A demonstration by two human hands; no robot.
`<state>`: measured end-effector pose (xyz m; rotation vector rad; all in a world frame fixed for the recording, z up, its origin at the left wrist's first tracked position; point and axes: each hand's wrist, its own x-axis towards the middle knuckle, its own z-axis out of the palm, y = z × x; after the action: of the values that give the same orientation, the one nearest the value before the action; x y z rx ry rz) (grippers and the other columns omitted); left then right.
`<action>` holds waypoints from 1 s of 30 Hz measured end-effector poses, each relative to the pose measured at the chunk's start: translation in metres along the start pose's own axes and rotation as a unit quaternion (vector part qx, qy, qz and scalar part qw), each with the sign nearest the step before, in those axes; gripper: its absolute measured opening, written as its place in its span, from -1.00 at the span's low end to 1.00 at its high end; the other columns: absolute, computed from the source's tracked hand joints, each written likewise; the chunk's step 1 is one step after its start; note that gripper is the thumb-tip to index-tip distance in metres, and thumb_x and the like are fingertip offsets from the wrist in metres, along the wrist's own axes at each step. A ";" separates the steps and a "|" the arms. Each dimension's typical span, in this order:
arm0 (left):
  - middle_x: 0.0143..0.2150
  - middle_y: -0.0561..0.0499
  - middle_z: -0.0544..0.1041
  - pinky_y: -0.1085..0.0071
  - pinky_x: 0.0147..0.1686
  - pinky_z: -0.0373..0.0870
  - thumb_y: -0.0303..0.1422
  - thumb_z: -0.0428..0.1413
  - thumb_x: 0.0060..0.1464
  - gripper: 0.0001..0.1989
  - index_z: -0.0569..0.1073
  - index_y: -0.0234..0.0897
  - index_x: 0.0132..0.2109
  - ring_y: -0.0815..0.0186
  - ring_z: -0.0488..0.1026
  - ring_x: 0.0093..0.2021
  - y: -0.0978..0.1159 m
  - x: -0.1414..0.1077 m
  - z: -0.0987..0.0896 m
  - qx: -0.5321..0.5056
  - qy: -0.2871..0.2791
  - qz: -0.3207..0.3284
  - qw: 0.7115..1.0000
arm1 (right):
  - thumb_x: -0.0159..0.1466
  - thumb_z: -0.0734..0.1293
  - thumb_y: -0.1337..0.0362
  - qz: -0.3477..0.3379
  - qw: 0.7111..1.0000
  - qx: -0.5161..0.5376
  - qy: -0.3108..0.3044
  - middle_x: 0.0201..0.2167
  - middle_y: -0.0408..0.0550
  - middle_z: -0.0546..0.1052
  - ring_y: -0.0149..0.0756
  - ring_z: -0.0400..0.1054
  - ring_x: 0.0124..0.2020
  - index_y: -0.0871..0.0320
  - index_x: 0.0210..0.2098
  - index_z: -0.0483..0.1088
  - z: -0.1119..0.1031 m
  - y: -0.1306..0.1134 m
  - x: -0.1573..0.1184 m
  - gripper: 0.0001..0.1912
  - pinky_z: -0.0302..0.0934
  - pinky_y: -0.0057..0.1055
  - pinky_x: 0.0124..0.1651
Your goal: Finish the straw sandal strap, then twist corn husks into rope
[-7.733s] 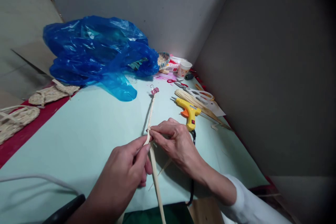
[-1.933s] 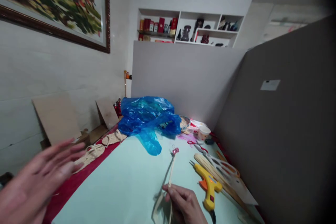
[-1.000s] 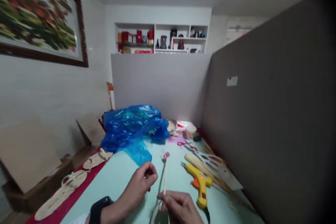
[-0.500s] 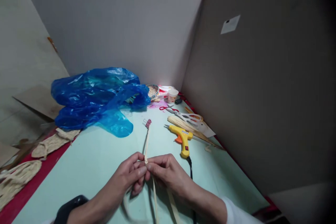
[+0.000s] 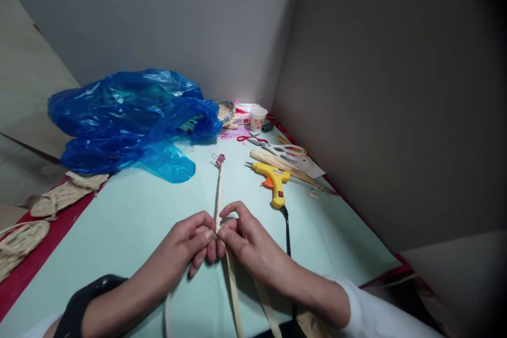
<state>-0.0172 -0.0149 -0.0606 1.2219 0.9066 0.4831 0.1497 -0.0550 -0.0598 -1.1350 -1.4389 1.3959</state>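
Note:
Between my hands runs a narrow pale braid (image 5: 219,193), its far end pinched in a pink binder clip (image 5: 221,159) lying on the table. My left hand (image 5: 194,240) closes on the braid's near end from the left, thumb and fingers pinching it. From the right, my right hand (image 5: 247,243) pinches the same spot between thumb and fingers, with the index finger raised and bent. Loose flat strips (image 5: 233,290) hang from the braid toward me, one passing under my right wrist and another by my left forearm. My fingers partly hide the crossing of the strips.
A yellow glue gun (image 5: 274,179) with a black cord lies to the right. Beyond it are a bundle of pale strips (image 5: 273,161), white scissors (image 5: 287,150) and a paper cup (image 5: 258,118). A blue plastic bag (image 5: 130,121) fills the back left; woven pieces (image 5: 67,195) lie at the left edge.
My view has tilted down, so the table things sit higher. My right index finger has lifted away from the braid, while both hands stay at its near end.

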 end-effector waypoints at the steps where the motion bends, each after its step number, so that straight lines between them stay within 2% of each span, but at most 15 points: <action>1: -0.50 0.05 0.47 0.60 -0.69 0.01 -0.18 0.07 0.11 -0.76 0.30 -0.29 -0.32 0.56 0.15 -0.67 -0.001 0.000 -0.001 0.022 0.004 0.012 1.000 | 0.36 0.15 0.29 -0.003 1.000 -0.006 -0.004 -0.51 -0.24 0.37 -0.38 0.30 -0.42 0.14 -0.10 0.08 0.000 -0.001 -0.001 -0.86 0.15 -0.44 -0.28; 2: -0.48 0.06 0.46 0.60 -0.69 0.01 -0.18 0.06 0.12 -0.76 0.29 -0.28 -0.32 0.56 0.15 -0.67 -0.002 0.000 -0.001 0.031 0.004 0.013 0.999 | 0.36 0.14 0.31 -0.003 1.000 -0.014 -0.006 -0.50 -0.23 0.38 -0.38 0.32 -0.39 0.14 -0.10 0.08 0.000 -0.002 -0.001 -0.87 0.16 -0.43 -0.25; 4: -0.51 0.16 0.38 0.60 -0.73 -0.14 -0.16 0.05 0.13 -0.75 0.27 -0.26 -0.32 0.60 -0.01 -0.71 -0.001 -0.001 0.000 0.015 -0.005 -0.016 1.000 | 0.36 0.13 0.35 0.006 0.999 -0.039 -0.004 -0.48 -0.22 0.39 -0.37 0.31 -0.38 0.15 -0.09 0.08 0.000 -0.005 -0.003 -0.86 0.15 -0.42 -0.23; 7: -0.62 0.29 0.08 0.57 -0.73 -0.31 -0.15 0.05 0.12 -0.75 0.26 -0.23 -0.35 0.57 -0.22 -0.69 0.003 -0.004 0.003 -0.033 -0.019 -0.070 0.997 | 0.36 0.13 0.37 0.005 0.997 -0.079 0.004 -0.48 -0.23 0.40 -0.38 0.28 -0.38 0.15 -0.04 0.09 -0.001 -0.008 -0.006 -0.82 0.12 -0.42 -0.24; 9: -0.65 0.29 -0.01 0.56 -0.72 -0.29 -0.14 0.04 0.14 -0.73 0.28 -0.24 -0.37 0.54 -0.22 -0.68 0.007 -0.005 0.004 -0.029 -0.019 -0.079 0.996 | 0.37 0.13 0.36 -0.001 0.995 -0.102 0.004 -0.48 -0.24 0.42 -0.37 0.28 -0.38 0.14 -0.02 0.09 -0.002 -0.010 -0.007 -0.81 0.11 -0.42 -0.23; 15: -0.72 0.28 0.02 0.52 -0.71 -0.23 -0.16 0.03 0.14 -0.71 0.31 -0.26 -0.43 0.55 -0.17 -0.71 0.008 -0.005 0.004 0.027 -0.010 -0.056 0.998 | 0.39 0.11 0.34 -0.023 0.973 -0.228 0.004 -0.40 -0.14 0.49 -0.32 0.30 -0.35 0.17 -0.05 0.14 -0.005 -0.015 -0.013 -0.85 0.10 -0.39 -0.22; 18: -0.72 0.28 0.04 0.51 -0.68 -0.23 -0.17 0.05 0.13 -0.72 0.30 -0.26 -0.43 0.55 -0.14 -0.72 0.007 -0.006 0.006 0.049 0.014 -0.044 0.998 | 0.40 0.10 0.30 -0.024 0.933 -0.357 0.028 -0.43 -0.09 0.48 -0.29 0.29 -0.44 0.19 -0.06 0.19 -0.004 -0.014 -0.016 -0.84 0.03 -0.40 -0.36; 21: -0.70 0.28 0.05 0.51 -0.67 -0.25 -0.17 0.07 0.10 -0.71 0.28 -0.26 -0.45 0.55 -0.13 -0.71 0.008 -0.006 0.008 0.064 0.039 -0.045 0.996 | 0.37 0.11 0.35 -0.026 0.868 -0.495 0.025 -0.53 -0.09 0.44 -0.30 0.24 -0.59 0.23 -0.14 0.23 0.000 -0.009 -0.019 -0.86 -0.14 -0.39 -0.51; 23: -0.68 0.27 0.07 0.53 -0.67 -0.24 -0.15 0.10 0.06 -0.69 0.28 -0.26 -0.47 0.55 -0.10 -0.70 0.008 -0.006 0.008 0.072 0.051 -0.044 0.995 | 0.30 0.15 0.44 -0.054 0.827 -0.558 0.025 -0.55 -0.09 0.44 -0.31 0.22 -0.64 0.20 -0.24 0.24 0.003 -0.006 -0.022 -0.92 -0.21 -0.37 -0.54; 27: -0.67 0.26 0.05 0.54 -0.69 -0.21 -0.13 0.14 0.03 -0.69 0.32 -0.26 -0.46 0.53 -0.10 -0.67 0.004 -0.004 0.007 0.074 0.047 -0.036 0.995 | 0.07 0.22 0.54 -0.152 0.784 -0.598 0.070 -0.54 -0.13 0.45 -0.31 0.27 -0.64 0.15 -0.32 0.22 0.016 -0.003 -0.030 -0.78 -0.21 -0.36 -0.56; 30: -0.64 0.25 0.05 0.53 -0.66 -0.19 -0.16 0.12 0.07 -0.72 0.35 -0.28 -0.44 0.52 -0.09 -0.65 -0.002 -0.004 0.004 0.065 0.050 -0.029 0.996 | 0.02 0.20 0.51 -0.217 0.748 -0.618 0.108 -0.57 -0.11 0.42 -0.27 0.29 -0.65 0.19 -0.33 0.24 0.030 -0.003 -0.032 -0.79 -0.20 -0.35 -0.61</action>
<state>-0.0169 -0.0211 -0.0608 1.2939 1.0695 0.4465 0.1294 -0.0935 -0.0578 -1.4572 -2.2897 -0.2099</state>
